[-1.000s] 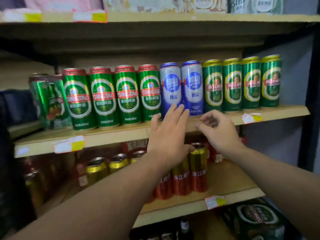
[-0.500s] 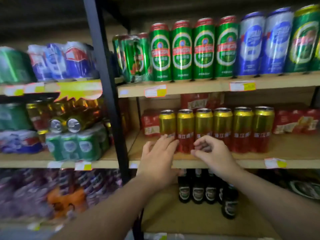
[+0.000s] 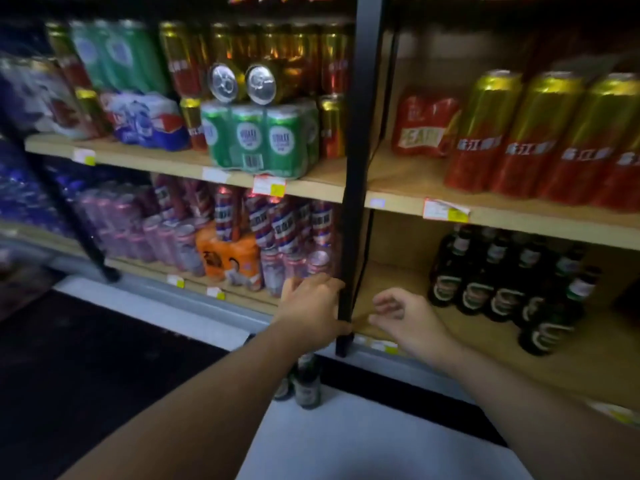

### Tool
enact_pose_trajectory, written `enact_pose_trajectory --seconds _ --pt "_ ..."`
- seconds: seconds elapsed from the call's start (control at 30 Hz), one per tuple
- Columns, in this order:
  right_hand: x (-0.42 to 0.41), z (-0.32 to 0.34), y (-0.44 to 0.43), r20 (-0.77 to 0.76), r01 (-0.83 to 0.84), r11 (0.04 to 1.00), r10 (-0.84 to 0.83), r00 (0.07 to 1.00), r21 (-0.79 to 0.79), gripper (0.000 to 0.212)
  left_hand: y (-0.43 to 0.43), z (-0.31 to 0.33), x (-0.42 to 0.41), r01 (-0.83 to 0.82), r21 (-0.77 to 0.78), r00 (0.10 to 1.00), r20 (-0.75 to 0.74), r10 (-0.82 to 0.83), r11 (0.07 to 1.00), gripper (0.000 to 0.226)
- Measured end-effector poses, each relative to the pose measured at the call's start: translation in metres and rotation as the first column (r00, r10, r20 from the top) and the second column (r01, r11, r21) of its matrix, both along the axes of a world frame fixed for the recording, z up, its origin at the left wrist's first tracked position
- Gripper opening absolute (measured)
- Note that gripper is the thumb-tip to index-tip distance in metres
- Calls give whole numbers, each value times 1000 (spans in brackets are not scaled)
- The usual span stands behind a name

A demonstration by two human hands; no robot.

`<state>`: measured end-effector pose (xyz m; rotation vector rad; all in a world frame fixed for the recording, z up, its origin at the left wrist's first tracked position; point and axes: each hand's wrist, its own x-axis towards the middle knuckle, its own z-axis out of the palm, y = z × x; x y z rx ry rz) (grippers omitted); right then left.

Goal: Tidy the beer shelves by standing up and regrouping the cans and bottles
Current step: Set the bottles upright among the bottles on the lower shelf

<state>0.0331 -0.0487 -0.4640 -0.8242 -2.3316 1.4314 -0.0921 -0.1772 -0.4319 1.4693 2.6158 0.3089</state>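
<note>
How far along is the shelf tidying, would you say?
Done: the gold-red cans stand in a neat row. In hand: nothing; left hand and right hand reach empty toward the bottom shelf by the dark bottles. To do: two tipped cans lie sideways on the green pack, and floor bottles wait.

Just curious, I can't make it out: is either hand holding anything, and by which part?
Right hand holds nothing. Left hand lies against the black metal shelf post, low down; a grip cannot be told.

Left hand point(image 3: 313, 306), right hand point(image 3: 407, 318) dropped to bottom shelf point(image 3: 485, 348).
</note>
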Motion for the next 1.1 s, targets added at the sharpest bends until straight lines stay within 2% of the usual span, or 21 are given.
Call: enact_pose_trajectory --seconds 0.17,0.3,0.4,0.53,0.63,0.67,0.8,0.97,1.1 --pt "-24 -54 -18 142 -78 993 90 986 -92 29 -19 -54 -18 -140 -26 987 71 141 990 62" --pt "-46 -86 -27 263 -104 987 133 956 -122 42 -30 -92 -35 -244 21 967 80 241 970 53" --pt "-67 -108 -33 280 -101 983 142 950 -153 47 -34 -111 -49 -322 70 942 126 312 944 62" --pt "-90 -128 -42 270 -93 981 137 953 -168 53 -39 -132 -69 -480 76 847 300 439 874 76" --pt "-101 -145 -46 238 -64 984 102 966 -165 42 -44 -146 -76 -579 68 699 555 451 812 79" --pt "-104 -152 -48 227 -54 985 92 970 -166 36 -45 -151 -79 -594 57 662 601 448 802 74" --pt "-112 -170 -51 203 -37 987 69 977 -159 34 -49 -169 -87 -611 74 624 658 422 789 34" --pt "-118 -182 -53 219 -7 991 37 975 -136 25 -48 -190 -96 -643 65 514 776 366 763 15" --pt "-120 -188 -55 182 24 995 -6 983 -100 19 -49 -200 -107 -594 58 468 836 285 803 12"
